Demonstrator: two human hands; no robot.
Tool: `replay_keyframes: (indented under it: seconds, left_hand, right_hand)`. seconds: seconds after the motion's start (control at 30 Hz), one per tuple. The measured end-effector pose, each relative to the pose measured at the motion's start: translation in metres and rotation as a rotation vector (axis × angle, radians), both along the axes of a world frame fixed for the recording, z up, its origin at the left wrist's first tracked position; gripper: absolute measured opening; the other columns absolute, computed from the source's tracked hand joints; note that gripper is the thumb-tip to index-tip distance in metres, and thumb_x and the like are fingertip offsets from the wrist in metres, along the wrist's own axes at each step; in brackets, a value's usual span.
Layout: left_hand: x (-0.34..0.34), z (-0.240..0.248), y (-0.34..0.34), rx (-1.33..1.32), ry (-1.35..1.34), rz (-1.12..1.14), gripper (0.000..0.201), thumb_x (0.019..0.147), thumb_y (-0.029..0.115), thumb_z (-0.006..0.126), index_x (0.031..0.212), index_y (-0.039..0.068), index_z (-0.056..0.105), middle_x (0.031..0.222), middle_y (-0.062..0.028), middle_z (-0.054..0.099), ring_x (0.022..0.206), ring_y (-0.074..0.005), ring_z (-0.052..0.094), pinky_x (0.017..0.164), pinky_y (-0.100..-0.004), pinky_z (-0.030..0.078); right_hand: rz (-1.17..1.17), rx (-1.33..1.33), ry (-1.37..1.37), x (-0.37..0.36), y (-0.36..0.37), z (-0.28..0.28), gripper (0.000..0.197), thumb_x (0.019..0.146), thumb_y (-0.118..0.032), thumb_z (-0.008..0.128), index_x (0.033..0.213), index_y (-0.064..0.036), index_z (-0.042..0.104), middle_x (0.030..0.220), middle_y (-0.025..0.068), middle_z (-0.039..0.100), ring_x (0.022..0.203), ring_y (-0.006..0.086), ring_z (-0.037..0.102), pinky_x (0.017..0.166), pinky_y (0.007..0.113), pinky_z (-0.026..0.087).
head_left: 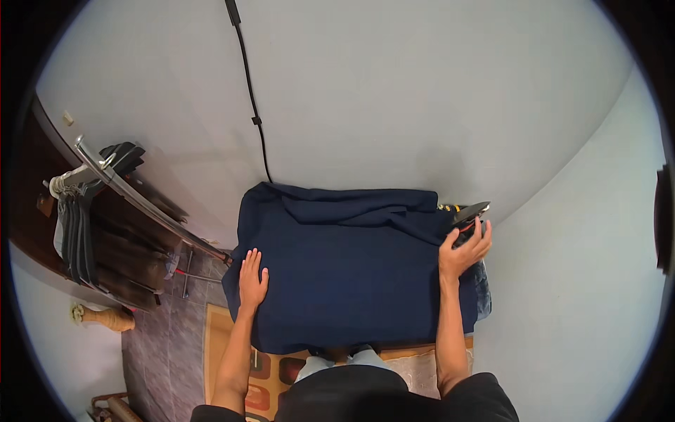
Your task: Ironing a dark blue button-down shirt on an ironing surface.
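A large navy cloth [344, 281] is spread over a waist-high surface in front of me, its far part folded back in loose layers. My left hand [253, 283] rests on the cloth's left side, palm down, with the fingers stretched out. At the far right corner my right hand [465, 254] has its fingers curled around a black clothes iron [471, 213] with a red detail. The iron is tilted, its pointed end toward the upper right. My fingers hide part of its handle. Beside it shows a small yellow-and-black patterned strip [447, 207].
A metal clothes rail [140, 204] with several dark hangers [77, 228] stands at the left. A black cable [251, 91] runs down the grey wall [394, 98] behind the cloth. A patterned rug [214, 337] lies below, with a tan vase [109, 318] at far left.
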State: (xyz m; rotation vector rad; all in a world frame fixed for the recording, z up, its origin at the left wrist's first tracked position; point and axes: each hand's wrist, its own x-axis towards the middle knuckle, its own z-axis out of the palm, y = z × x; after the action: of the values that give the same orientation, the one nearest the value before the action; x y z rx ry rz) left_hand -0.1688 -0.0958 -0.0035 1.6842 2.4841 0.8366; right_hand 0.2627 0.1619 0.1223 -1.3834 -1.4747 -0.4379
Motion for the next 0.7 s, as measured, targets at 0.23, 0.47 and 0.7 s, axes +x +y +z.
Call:
replay_keyframes:
  seconds: [0.23,0.47,0.7]
  left_hand:
    - [0.000,0.006,0.003,0.178,-0.090,-0.025,0.044,0.096,0.009,0.059,0.140,0.002,0.056,0.144,-0.0155,0.058,0.141,-0.0337,0.048,0.122,-0.0463,0.031]
    - [0.010,0.054,0.080,0.332,0.092,-0.027,0.035,0.086,0.003,0.068,0.120,0.009,0.069,0.127,-0.0153,0.060,0.131,-0.0374,0.051,0.114,-0.0512,0.038]
    - [0.001,0.065,0.187,0.347,0.423,0.010,0.047,0.081,0.005,0.072,0.128,0.012,0.067,0.124,-0.0138,0.055,0.130,-0.0356,0.046,0.121,-0.0535,0.027]
  right_hand:
    - [0.264,-0.066,-0.219,-0.054,0.051,-0.016,0.033,0.089,-0.019,0.067,0.120,-0.0151,0.074,0.113,0.0086,0.057,0.113,0.0299,0.052,0.109,0.054,0.033]
    - [0.320,-0.358,-0.520,-0.044,0.150,-0.062,0.018,0.084,-0.015,0.070,0.098,-0.0088,0.079,0.105,0.0123,0.058,0.108,0.0310,0.054,0.101,0.053,0.038]
    - [0.263,-0.195,-0.602,-0.038,0.155,-0.044,0.009,0.081,-0.018,0.076,0.088,-0.0116,0.075,0.100,0.0105,0.057,0.106,0.0288,0.055,0.099,0.049,0.039]
